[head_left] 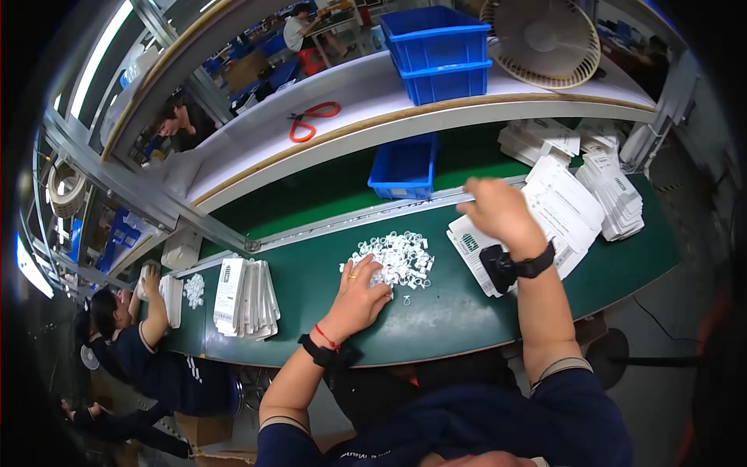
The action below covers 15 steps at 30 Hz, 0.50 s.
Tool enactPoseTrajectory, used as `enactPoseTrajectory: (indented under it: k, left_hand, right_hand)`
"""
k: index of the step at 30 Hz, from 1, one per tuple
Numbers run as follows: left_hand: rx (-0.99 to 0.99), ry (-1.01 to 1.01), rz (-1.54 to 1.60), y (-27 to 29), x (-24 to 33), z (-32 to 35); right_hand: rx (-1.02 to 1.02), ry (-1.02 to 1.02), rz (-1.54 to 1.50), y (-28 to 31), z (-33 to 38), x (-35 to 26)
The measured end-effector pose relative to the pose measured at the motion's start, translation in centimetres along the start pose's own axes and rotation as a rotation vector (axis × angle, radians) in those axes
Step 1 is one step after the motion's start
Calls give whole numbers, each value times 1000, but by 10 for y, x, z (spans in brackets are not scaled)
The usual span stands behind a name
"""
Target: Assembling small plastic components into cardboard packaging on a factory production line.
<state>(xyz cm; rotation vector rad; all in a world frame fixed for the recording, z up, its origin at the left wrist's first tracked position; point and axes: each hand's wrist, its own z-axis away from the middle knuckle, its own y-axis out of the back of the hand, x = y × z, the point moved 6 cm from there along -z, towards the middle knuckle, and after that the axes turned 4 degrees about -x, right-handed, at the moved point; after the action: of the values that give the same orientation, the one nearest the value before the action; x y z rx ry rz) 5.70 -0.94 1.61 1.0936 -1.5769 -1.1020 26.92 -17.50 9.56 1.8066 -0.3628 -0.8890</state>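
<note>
My left hand (358, 300) rests at the near left edge of a pile of small white ring-shaped plastic pieces (405, 261). Its fingers are apart, with their tips among the pieces. One loose white piece (406, 300) lies just in front of the pile. Over on the right, my right hand (502, 212) is above a spread of flat white printed packages (564, 202). Its thumb and fingers are bent and apart, pointing left, and I see nothing between them. The wrist and forearm cover part of a package (469, 247).
Left of the pile stands a row of white packages (247, 300). A blue bin (405, 167) sits behind the green table (436, 323). The shelf above carries red-handled snips (313, 117), stacked blue bins (436, 58) and a fan (542, 39). A co-worker (148, 335) sits at the left.
</note>
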Motion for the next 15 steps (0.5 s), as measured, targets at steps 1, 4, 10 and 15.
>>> enactPoseTrajectory:
  k: [1,4,10,15]
  left_hand:
    - [14,8,35,0,-1,-3]
    - [-1,7,128,5,6,1]
    - [69,-6,178,20,9,6]
    - [66,-24,155,16,11,2]
  right_hand:
    - [-114,-98,83,-20,2,12]
    - [-222,-228,172,-51,26,25]
    - [-231,-335,134,-60,32,22]
    - [-114,-323,152,-60,36,26]
